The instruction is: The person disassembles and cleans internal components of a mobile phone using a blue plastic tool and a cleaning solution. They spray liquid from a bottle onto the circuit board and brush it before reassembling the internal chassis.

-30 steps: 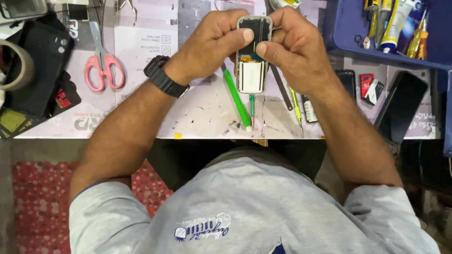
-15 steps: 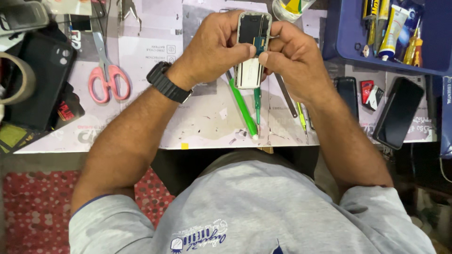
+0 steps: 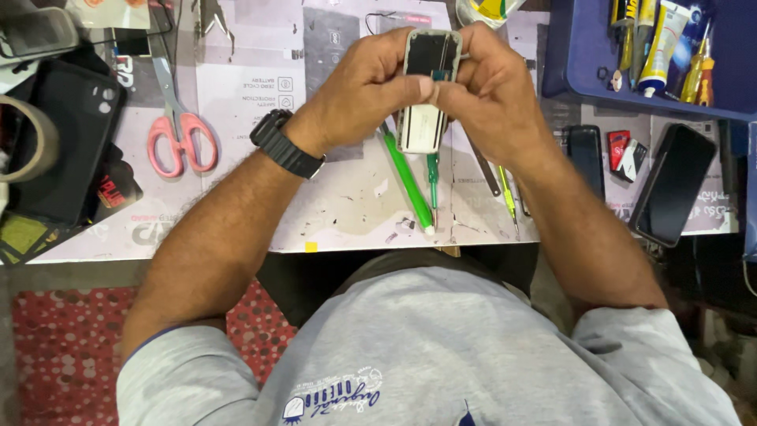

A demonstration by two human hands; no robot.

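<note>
- At 12 o'clock over the tabletop (image 3: 236, 95), left hand (image 3: 363, 95) and right hand (image 3: 493, 99) grip an opened small phone (image 3: 430, 91) between them — fingers closed on its sides, thumbs pressing the middle.
- Compared with a second ago, the phone sits a little higher and more upright; the grip is unchanged.
- Green screwdriver (image 3: 408, 177) lies below at 6 o'clock, pink scissors (image 3: 177, 126) at 9 o'clock — both unmoved.

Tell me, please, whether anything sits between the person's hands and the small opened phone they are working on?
Nothing visible does. The left hand and the right hand both already grip the opened phone directly, thumbs pressed on its middle. The green tools and pink scissors lie on the table below, apart from the grip.
</note>
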